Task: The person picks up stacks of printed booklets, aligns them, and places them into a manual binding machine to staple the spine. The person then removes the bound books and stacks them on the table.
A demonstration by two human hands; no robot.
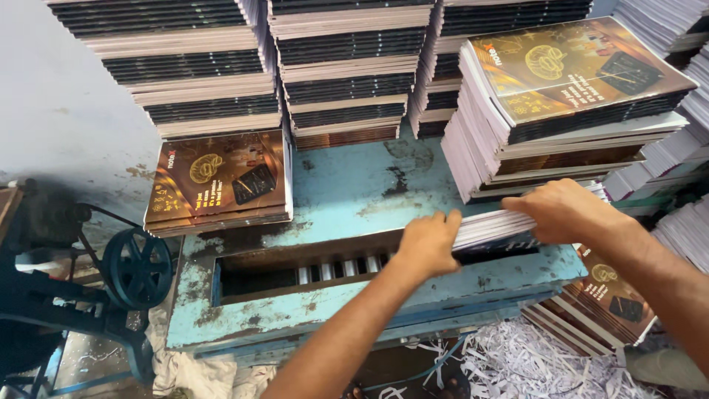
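Notebooks point(493, 224) in a thin bundle lie nearly flat over the right end of the long slot point(295, 270) in the worn blue machine surface point(347, 192). The bundle's long axis runs left to right, rising slightly toward the right, and its pale page edges face the viewer. Its left end points at the slot's open middle (where short metal rollers point(336, 268) show), while its right end disappears under the right hand.

The left hand point(428, 240) comes in from the bottom of the view along a straight forearm, palm down, fingers curled over the bundle's left end and closed on it. The right hand point(565, 210) reaches in from the right edge, wrist bent and knuckles up, fingers folded down over the top of the bundle, gripping it from above.

Just behind the right hand stands a tall stack point(569, 103) of brown-covered notebooks. A lower stack point(218, 181) sits at the surface's left rear corner. Taller piles point(343, 66) line the back. Shredded paper trimmings point(532, 366) lie on the floor below, and a dark spoked wheel point(136, 267) stands left of the machine.
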